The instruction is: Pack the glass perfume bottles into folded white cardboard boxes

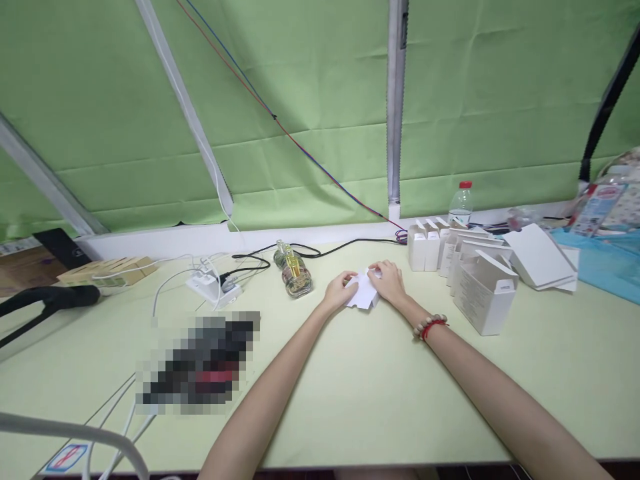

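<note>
A small white carton (364, 291) with cut flaps lies between my two hands on the pale table. My left hand (340, 291) grips its left edge, thumb on top. From the upper right, my right hand (388, 283) presses or pinches the carton's far edge, its fingers partly hidden. Open-topped white boxes (485, 293) stand in a row to the right of my right hand. Behind them at the right lies a stack of flat white cartons (543, 259).
A clear bottle (461, 203) with a red cap stands behind the boxes. Left of my hands are a glass-like bottle (296, 273), a power strip (215, 288) with cables and a blurred-out item (200, 363). Blue sheeting (605, 263) covers the far right.
</note>
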`<state>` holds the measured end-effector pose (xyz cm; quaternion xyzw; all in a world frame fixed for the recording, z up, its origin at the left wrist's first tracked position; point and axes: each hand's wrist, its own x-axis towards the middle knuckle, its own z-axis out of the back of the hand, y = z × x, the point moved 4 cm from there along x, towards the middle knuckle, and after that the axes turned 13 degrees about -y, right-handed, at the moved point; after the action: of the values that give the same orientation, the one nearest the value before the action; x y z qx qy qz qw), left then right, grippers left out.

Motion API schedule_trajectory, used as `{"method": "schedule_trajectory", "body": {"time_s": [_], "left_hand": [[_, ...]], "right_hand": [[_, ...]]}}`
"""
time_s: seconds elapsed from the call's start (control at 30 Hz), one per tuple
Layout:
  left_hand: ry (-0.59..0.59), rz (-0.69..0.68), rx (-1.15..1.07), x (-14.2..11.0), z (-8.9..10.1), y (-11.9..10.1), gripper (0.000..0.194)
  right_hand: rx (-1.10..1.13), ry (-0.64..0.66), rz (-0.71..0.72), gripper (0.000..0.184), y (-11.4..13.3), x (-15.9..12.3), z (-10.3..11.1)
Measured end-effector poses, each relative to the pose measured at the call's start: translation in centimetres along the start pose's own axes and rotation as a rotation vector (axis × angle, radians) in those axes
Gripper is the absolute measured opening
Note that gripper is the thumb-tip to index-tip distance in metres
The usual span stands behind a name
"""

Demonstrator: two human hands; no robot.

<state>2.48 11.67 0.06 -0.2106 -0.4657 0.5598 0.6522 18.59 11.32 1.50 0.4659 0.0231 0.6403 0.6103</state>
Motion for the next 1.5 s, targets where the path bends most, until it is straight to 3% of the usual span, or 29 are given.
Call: {"method": "schedule_trajectory", "body": {"time_s": [0.23, 0.43, 0.63, 0.73, 0.83, 0.97, 1.2, 1.5], "left_hand": [[-0.047, 0.023, -0.006, -0.3, 0.3, -0.1, 0.039], [-0.079, 0.028, -0.054, -0.2, 0.4, -0.2, 0.032], [-0.035, -0.030, 0.031, -0.5, 0.0, -0.3, 0.036], [-0.028, 0.043, -0.035, -0.5, -0.2, 0.0, 0.045], [-0.031, 0.098, -0.120, -0.4, -0.1, 0.2, 0.039], [-0.060, 0.072, -0.146, -0.2, 0.2, 0.2, 0.030], [-0.054, 0.089, -0.229, 0.2, 0.3, 0.9, 0.033], [-0.004, 0.094, -0.297, 0.5, 0.5, 0.7, 0.041]], "right_hand": [[-0.066, 0.022, -0.230, 0.039, -0.9, -0.1, -0.4], [0.061, -0.054, -0.205, 0.029, -1.7, 0.3, -1.1], [0.193, -0.014, -0.175, 0.027, -2.5, 0.9, -2.2], [0.286, 0.042, -0.143, 0.027, -2.5, 0.8, -2.6], [0.373, 0.096, -0.080, 0.022, -2.1, 0.5, -2.7], [0.428, 0.099, -0.042, 0.017, -1.6, 0.3, -2.7], [0.519, 0.056, -0.109, 0.015, -1.2, 0.4, -2.6], [0.774, 0.135, -0.245, 0.031, -1.3, 0.6, -3.4]]}}
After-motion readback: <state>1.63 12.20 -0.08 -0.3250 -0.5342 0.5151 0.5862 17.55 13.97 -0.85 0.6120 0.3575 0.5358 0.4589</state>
